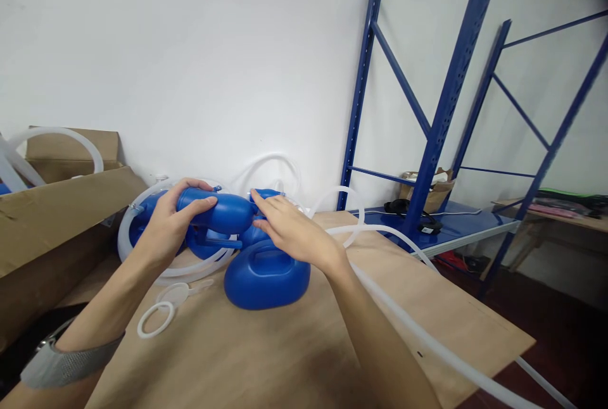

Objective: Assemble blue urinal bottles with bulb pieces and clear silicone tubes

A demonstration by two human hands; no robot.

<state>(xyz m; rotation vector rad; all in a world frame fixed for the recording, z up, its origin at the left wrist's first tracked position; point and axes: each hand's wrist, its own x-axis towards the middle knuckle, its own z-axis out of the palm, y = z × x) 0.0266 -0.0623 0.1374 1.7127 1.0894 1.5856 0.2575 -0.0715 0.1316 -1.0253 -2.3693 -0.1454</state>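
Note:
My left hand (pixel 173 213) is wrapped round a blue plastic bottle with a handle (pixel 225 211), held tilted nearly sideways above the table. At the bottle's right end is my right hand (pixel 294 225), its fingers stretched out and the thumb apart below them. Whether those fingertips touch the bottle I cannot tell. Just below lies another blue bottle (pixel 268 285) with a moulded grip. More blue bottles behind are partly hidden by my hands. On the table in front lie a white ring (pixel 140 328) and a translucent cap with a strap (pixel 178 295).
Cardboard boxes (pixel 61 219) with clear tubing stand at the left. Coiled translucent hose (pixel 126 238) lies behind my left hand, and a long hose (pixel 413 327) crosses the brown table (pixel 228 364) to its right edge. A blue metal rack (pixel 441 105) stands at the right.

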